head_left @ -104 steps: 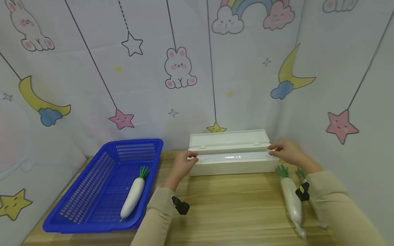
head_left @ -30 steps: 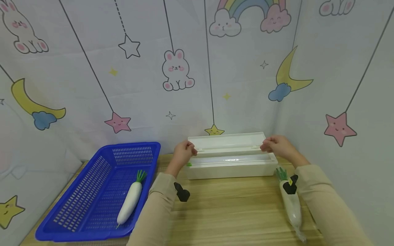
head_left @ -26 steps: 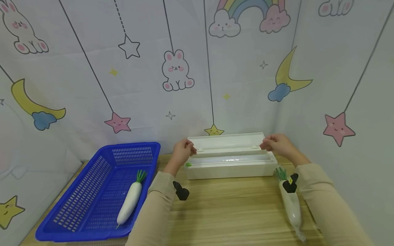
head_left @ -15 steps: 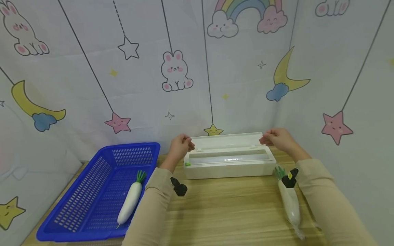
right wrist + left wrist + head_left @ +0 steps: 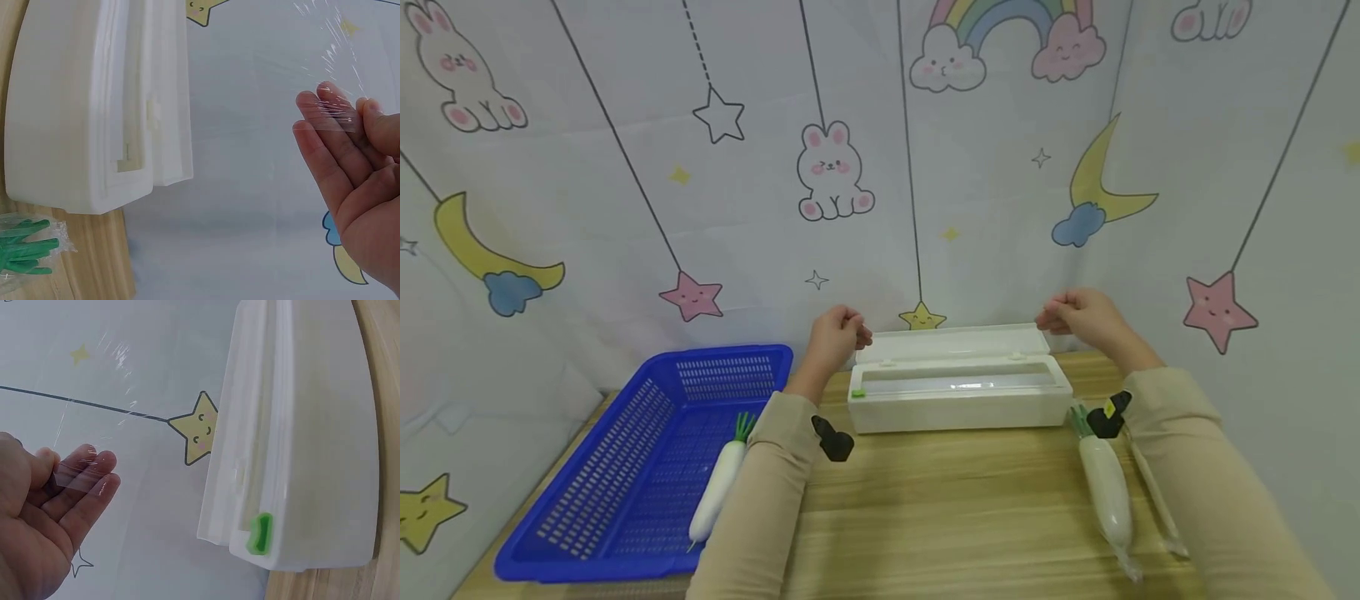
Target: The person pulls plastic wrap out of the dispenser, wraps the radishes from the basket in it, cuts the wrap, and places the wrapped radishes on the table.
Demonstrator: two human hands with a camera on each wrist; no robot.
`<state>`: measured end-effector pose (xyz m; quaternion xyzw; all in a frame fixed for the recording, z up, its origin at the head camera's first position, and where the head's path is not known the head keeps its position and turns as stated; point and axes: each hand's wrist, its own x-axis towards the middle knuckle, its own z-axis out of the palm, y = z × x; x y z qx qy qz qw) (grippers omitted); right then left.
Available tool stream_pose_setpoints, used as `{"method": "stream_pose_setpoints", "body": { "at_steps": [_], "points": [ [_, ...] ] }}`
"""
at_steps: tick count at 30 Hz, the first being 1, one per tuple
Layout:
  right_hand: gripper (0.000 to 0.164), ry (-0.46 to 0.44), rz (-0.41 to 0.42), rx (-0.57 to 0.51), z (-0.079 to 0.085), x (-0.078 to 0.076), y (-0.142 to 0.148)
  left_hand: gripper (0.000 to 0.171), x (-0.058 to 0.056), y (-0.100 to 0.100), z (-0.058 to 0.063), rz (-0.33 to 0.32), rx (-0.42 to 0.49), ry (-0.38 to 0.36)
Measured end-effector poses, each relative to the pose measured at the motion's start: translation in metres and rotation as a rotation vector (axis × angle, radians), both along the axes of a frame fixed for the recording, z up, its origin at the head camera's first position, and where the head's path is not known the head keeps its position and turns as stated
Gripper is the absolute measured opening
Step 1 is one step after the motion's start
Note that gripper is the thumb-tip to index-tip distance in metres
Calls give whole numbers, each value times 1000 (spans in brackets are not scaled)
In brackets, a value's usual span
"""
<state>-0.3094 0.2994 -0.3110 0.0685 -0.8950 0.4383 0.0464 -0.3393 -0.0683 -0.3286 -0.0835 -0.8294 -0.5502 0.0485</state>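
Note:
My left hand [image 5: 835,340] and right hand [image 5: 1088,321] are raised above the two ends of a white cling film dispenser [image 5: 962,412]. Each pinches a corner of clear cling film [image 5: 120,357] between thumb and fingers, and the other fingers show through it. In the right wrist view the film [image 5: 330,57] has shiny creases running to the pinched corner. The dispenser's lid [image 5: 955,342] stands up at the back, and the roll [image 5: 962,383] shows in the opening. A green cutter slider [image 5: 260,534] sits at the left end of its track.
On the left a blue plastic basket [image 5: 625,571] holds one bare white radish [image 5: 718,490]. To the right, a film-wrapped radish [image 5: 1105,492] lies on the wooden table [image 5: 940,517]; another wrapped one [image 5: 1157,492] is partly behind my right sleeve. A patterned cloth [image 5: 737,225] hangs behind.
Both hands have risen from the dispenser's opening to above its raised lid, drawing the cling film up between them. The green slider, hidden by my left hand at first, now shows.

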Motion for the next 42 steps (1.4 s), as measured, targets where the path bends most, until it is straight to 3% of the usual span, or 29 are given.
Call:
{"method": "stream_pose_setpoints", "body": {
  "at_steps": [7, 20, 27, 42],
  "points": [
    [35, -11, -15, 3, 10, -3, -2, 17, -2, -1, 10, 25, -11, 6],
    [38, 55, 19, 47, 37, -1, 2, 16, -6, 2, 35, 33, 14, 35],
    [36, 107, 11, 60, 52, -1, 2, 17, -3, 2, 50, 42, 23, 53],
    [41, 118, 6, 67, 80, 5, 6, 16, 6, 4, 80, 17, 24, 117]
  ]
}}
